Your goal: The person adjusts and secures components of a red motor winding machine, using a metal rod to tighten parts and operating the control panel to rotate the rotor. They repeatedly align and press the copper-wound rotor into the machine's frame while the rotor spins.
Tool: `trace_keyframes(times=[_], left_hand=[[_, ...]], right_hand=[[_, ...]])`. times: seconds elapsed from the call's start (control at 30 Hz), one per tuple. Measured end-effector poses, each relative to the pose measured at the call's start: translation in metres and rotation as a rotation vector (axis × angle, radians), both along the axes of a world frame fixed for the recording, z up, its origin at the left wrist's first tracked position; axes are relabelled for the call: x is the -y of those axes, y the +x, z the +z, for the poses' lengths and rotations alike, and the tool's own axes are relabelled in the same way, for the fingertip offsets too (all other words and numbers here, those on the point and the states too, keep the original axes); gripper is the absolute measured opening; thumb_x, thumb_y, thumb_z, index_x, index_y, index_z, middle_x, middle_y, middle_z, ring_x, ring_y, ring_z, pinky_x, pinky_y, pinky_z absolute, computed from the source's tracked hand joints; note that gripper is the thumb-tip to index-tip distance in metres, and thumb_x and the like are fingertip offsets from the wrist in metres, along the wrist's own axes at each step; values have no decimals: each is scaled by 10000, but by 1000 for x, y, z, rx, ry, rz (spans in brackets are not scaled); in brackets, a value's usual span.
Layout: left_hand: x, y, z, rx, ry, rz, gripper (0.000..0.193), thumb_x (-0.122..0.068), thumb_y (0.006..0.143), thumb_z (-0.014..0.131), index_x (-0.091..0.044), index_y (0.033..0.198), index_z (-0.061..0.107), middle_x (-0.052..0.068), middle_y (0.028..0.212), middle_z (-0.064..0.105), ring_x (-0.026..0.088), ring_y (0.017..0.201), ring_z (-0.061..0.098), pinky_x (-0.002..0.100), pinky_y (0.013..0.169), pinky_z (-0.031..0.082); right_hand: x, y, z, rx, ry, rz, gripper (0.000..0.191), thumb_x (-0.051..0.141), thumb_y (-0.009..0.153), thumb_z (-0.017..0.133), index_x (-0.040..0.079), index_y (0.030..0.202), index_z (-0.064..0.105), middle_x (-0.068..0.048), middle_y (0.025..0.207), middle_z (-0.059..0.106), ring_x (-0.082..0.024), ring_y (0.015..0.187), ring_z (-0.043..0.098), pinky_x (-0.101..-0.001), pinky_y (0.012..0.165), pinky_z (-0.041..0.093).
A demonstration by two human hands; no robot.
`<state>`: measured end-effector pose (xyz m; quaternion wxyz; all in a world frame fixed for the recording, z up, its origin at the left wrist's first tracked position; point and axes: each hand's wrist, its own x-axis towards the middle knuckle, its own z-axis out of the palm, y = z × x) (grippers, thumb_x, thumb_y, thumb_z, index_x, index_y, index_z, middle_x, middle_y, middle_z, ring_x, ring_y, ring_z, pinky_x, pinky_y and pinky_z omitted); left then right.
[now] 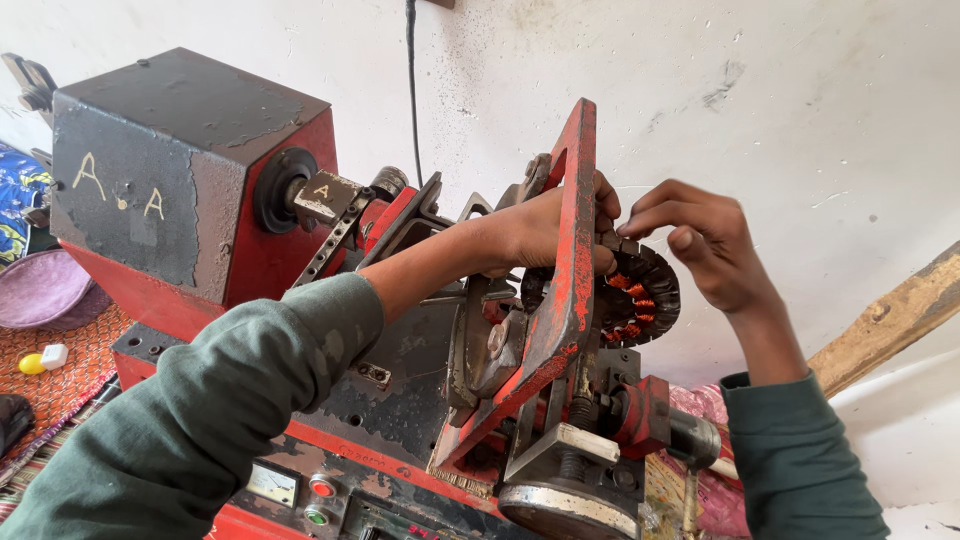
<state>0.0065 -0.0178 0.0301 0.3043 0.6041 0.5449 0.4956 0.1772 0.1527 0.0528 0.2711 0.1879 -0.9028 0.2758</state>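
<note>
Our green sleeves reach up over the red winding machine. Our left hand, clamped on the dark stator, steadies it behind the red arm. Our right hand, fingers pinched together, works its top edge; open room lies rightward toward the white wall.

A whitewashed wall, scuffed and speckled with dark marks, fills the upper part of the frame. A black cable hangs down it at top centre. At right, a rough wooden plank leans diagonally. At lower left lies a patterned orange mat.
</note>
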Motion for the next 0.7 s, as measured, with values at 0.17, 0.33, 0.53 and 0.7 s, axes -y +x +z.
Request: trace_keyframes(times=[0.17, 0.33, 0.53, 0.7], left_hand=[[0, -1, -3, 69, 24, -52, 616, -204, 700, 797, -35, 1196, 475, 88, 973, 584, 166, 892, 627, 294, 736, 527], [-1, -1, -4, 92, 11, -72, 605, -204, 697, 790, -36, 1189, 479, 77, 950, 623, 165, 879, 645, 299, 737, 540], [-8, -2, -6, -15, 74, -74, 447, -215, 759, 795, -31, 1093, 563, 20, 924, 590, 130, 879, 614, 291, 741, 529], [-13, -3, -11, 53, 59, -137, 388, -252, 770, 770, -50, 1046, 587, 43, 891, 610, 141, 852, 609, 313, 738, 512]], right_hand=[[19, 13, 14, -65, 160, -73, 645, 644, 1057, 455, 71, 1033, 750, -75, 1014, 662, -199, 959, 689, -337, 818, 544], [27, 14, 20, -35, 243, -90, 572, 591, 1037, 526, 52, 1007, 715, -84, 1008, 643, -225, 922, 676, -338, 792, 537], [21, 12, 15, -30, 389, -276, 488, 498, 1038, 539, 45, 949, 699, -83, 1006, 659, -233, 826, 670, -344, 714, 523], [35, 15, 10, -94, 288, -391, 300, 298, 1063, 618, 25, 970, 700, -76, 990, 690, -214, 804, 670, -331, 716, 525]])
